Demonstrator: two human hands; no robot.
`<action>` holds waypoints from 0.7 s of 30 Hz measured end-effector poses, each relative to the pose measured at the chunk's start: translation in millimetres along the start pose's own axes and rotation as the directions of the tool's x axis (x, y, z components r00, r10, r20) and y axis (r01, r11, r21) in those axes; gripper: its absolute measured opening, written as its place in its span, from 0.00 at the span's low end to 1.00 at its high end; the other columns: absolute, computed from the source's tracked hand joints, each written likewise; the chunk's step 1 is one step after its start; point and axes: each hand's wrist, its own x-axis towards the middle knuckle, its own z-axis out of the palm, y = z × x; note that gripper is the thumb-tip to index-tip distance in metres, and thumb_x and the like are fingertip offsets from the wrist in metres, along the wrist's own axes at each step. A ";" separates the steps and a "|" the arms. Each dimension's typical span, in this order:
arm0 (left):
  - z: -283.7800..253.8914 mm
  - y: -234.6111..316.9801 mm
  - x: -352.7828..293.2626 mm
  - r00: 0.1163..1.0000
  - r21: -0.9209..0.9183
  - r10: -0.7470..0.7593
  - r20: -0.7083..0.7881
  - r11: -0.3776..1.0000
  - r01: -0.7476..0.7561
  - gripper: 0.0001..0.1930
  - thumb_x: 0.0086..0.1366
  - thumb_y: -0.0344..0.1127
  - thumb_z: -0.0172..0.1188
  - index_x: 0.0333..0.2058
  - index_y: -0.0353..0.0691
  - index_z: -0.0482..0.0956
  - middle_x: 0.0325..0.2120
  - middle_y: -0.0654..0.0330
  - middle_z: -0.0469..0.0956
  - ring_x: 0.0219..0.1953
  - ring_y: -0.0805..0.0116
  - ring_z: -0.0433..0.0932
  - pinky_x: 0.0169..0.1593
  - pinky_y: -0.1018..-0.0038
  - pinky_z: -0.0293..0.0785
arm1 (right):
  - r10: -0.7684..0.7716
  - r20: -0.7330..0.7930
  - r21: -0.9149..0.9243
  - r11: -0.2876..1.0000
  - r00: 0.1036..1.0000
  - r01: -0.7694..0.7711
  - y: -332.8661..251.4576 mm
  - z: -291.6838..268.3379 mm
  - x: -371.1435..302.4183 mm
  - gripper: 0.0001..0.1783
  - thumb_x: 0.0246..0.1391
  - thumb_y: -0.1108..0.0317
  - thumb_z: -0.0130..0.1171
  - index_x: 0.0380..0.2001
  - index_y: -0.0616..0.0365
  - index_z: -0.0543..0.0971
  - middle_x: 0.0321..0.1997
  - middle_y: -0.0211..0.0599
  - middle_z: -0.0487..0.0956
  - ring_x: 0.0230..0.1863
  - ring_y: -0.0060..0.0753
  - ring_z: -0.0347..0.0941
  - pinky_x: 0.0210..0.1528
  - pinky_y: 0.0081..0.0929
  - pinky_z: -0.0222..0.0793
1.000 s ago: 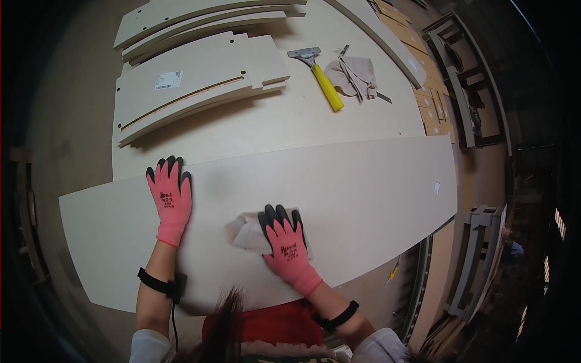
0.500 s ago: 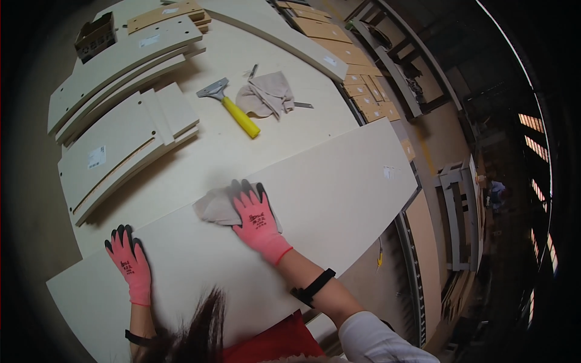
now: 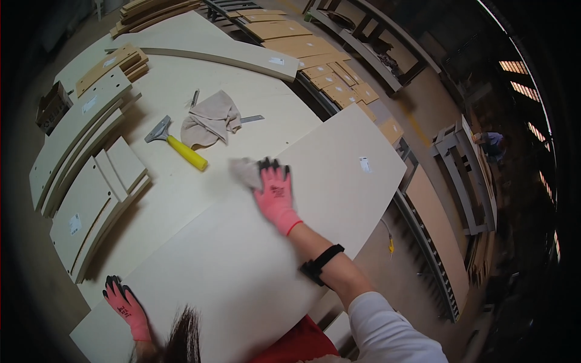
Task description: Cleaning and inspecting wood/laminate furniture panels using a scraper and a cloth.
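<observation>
A long pale board (image 3: pixel 224 260) lies across the table in front of me. Under the fingers and thumb side of my right hand (image 3: pixel 277 198), in a pink glove with black fingertips, is a greyish cloth (image 3: pixel 244 172), pressed at the board's far edge and smeared by motion. My left hand (image 3: pixel 127 307), gloved alike, rests open at the board's left end, holding nothing. Beyond the board lie a scraper (image 3: pixel 184 151) with a yellow handle and a second, crumpled cloth (image 3: pixel 212 118). A thin metal blade or ruler (image 3: pixel 252 119) sticks out beside that cloth.
Stacked curved panels (image 3: pixel 88 206) with holes and labels stand on the left of the table (image 3: pixel 181 196). A long strip (image 3: pixel 212 58) lies at the back. Rightward are a roller conveyor (image 3: pixel 426 248), a grey frame (image 3: pixel 454 175) and brown panels (image 3: pixel 339 91). A person (image 3: pixel 493 145) is far off.
My right hand has swept the cloth up and to the right along the board. The view has turned, so the table things sit further left. My left hand stays open at the board's left end.
</observation>
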 end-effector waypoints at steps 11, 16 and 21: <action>5.5 256.8 51.3 0.986 -0.481 -0.045 -0.163 0.876 -0.040 0.24 0.65 0.36 0.38 0.58 0.32 0.56 0.59 0.49 0.57 0.62 0.50 0.51 0.65 0.57 0.39 | -0.753 0.101 0.269 0.650 0.651 0.710 -41.7 -13.4 -33.1 0.35 0.51 0.47 0.49 0.59 0.55 0.61 0.64 0.40 0.58 0.67 0.40 0.47 0.67 0.49 0.31; 52.0 360.3 82.2 0.997 -0.199 0.080 0.012 0.977 -0.076 0.22 0.61 0.31 0.45 0.54 0.31 0.62 0.57 0.49 0.60 0.60 0.51 0.55 0.64 0.57 0.41 | -0.156 0.089 0.027 0.988 0.984 0.154 180.0 -24.8 90.0 0.37 0.49 0.50 0.50 0.60 0.54 0.58 0.64 0.38 0.57 0.68 0.38 0.45 0.68 0.46 0.32; 57.5 366.8 83.4 0.990 -0.143 0.112 0.091 0.985 -0.099 0.20 0.60 0.31 0.47 0.52 0.32 0.64 0.57 0.51 0.61 0.60 0.51 0.56 0.65 0.56 0.42 | 0.348 -0.088 0.035 0.937 0.933 -0.346 394.5 0.1 158.0 0.35 0.53 0.52 0.47 0.62 0.53 0.56 0.66 0.36 0.57 0.67 0.37 0.47 0.68 0.42 0.34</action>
